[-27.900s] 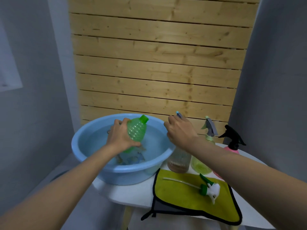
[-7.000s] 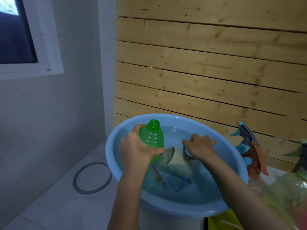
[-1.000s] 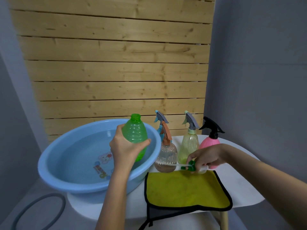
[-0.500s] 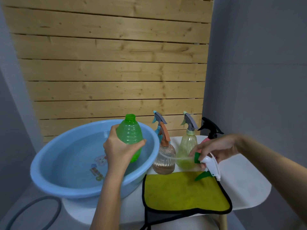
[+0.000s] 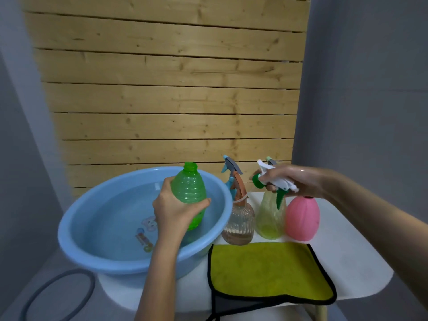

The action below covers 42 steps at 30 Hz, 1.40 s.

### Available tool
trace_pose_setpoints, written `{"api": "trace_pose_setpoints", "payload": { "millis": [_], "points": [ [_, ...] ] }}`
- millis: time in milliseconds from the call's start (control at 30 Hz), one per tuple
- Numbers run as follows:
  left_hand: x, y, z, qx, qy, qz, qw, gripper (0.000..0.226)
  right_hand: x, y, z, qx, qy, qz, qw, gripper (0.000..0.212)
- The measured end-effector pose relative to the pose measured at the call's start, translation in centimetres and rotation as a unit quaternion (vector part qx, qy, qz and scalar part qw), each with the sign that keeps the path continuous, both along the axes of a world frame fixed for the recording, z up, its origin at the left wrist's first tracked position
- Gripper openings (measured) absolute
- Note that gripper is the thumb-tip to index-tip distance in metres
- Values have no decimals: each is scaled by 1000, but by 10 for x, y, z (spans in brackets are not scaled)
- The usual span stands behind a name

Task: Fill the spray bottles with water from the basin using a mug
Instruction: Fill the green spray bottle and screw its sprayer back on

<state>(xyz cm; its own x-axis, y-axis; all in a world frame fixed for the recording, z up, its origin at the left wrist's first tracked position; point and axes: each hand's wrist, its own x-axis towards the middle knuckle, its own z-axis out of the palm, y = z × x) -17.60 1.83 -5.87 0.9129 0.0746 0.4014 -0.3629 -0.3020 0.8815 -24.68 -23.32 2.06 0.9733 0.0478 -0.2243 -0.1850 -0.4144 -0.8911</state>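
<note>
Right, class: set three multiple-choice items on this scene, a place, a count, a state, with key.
1. Where does the yellow cloth lie? A in the water; B on the table, near its front edge; C on the floor.
2. How many bottles stand beside the basin? A one; B five; C three.
3. The green bottle's neck is: A open; B capped; C fitted with a sprayer.
B, the cloth lies there; C, clear bottle, yellowish bottle and pink bottle stand there; A, the left hand grips it uncapped, the right hand holds the spray head apart.
</note>
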Motion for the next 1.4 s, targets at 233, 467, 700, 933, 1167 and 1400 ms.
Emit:
{"api": "trace_pose_setpoints", "payload": {
  "millis": [233, 467, 700, 933, 1167, 1400],
  "points": [
    [1, 2, -2, 17, -4, -3, 1000, 68, 19, 38, 28, -179, -114, -82, 974, 28],
    [6, 14, -1, 13, 2, 15, 1000, 70, 34, 73, 44, -178, -178, -79, 965, 30],
    [13, 34, -2, -7, 16, 47, 999, 69, 59, 98, 37, -84, -239, -93, 963, 26],
    [19, 59, -6, -14, 10, 67, 998, 69, 92, 117, 36, 55, -255, -113, 959, 30],
    [32, 87, -5, -16, 18, 106, 994, 71, 130, 137, 30, 256, -221, -162, 927, 44],
    [42, 106, -8, -46, 17, 134, 990, 69, 162, 164, 9, 512, -125, -110, 843, 14]
  ]
}}
